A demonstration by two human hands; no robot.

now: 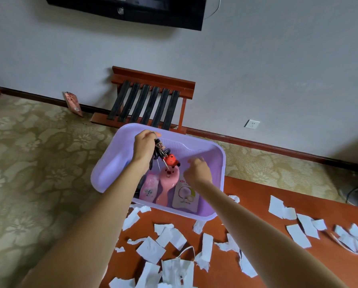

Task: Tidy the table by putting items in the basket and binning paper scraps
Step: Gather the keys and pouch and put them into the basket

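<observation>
Dangling above the purple basket [109, 169], the key bunch [159, 152] is hanging from the left hand [144, 146], which is gripping its ring, likely to drop it in. The right hand [197, 171] is hovering nearby, loosely curled, empty. A pink hairbrush [167, 183] and a card packet [185, 196] are lying inside.

Left hand [144, 146] grips keys [163, 155]. Straight below grip: brush [168, 180], pink case [150, 187], card [185, 197] fill basket [222, 156] near end. Bare bottom just right of grip, btwn it & right hand [197, 171].
</observation>
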